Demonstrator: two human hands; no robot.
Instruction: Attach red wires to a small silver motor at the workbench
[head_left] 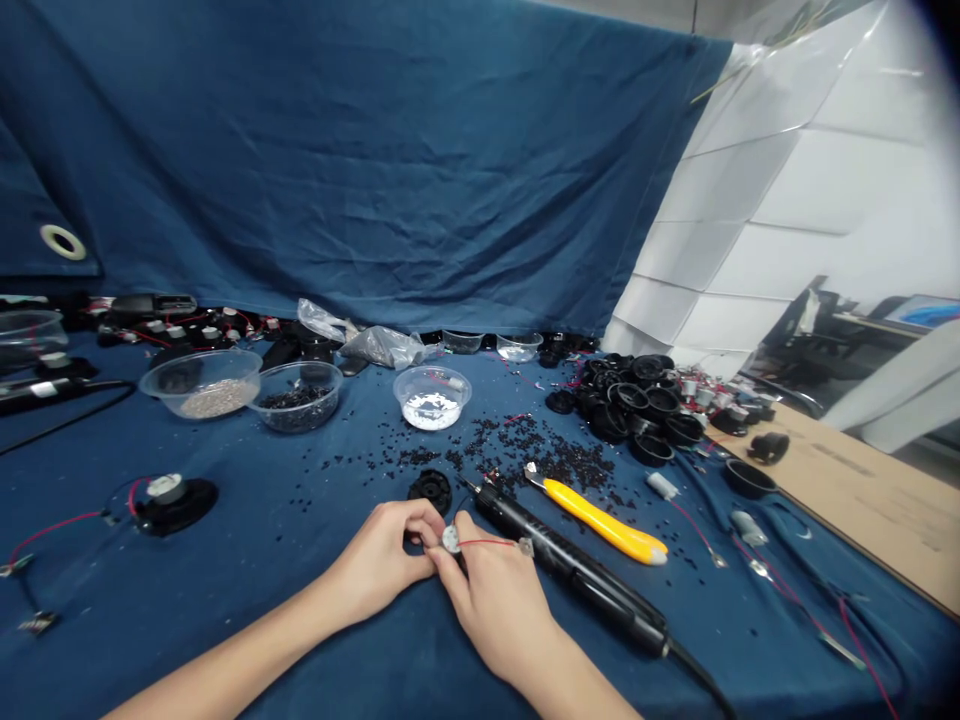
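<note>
My left hand (pixel 386 560) and my right hand (pixel 491 595) meet low in the middle of the blue cloth, fingers pinched together on a small silver motor (pixel 451 539). A thin red wire (pixel 487 543) runs right from the motor to a small connector. A black round part (pixel 430 489) lies just beyond my fingers. Directly right of my right hand lies a black electric screwdriver (pixel 570 575), with a yellow utility knife (pixel 600 520) past it.
Clear bowls hold grey bits (pixel 201 384), black bits (pixel 296 396) and white bits (pixel 431 396). Black screws are scattered mid-table. A pile of black wheels (pixel 637 400) sits right, an assembled wheel with motor (pixel 174 500) left. Cardboard (pixel 862 500) lies at the right edge.
</note>
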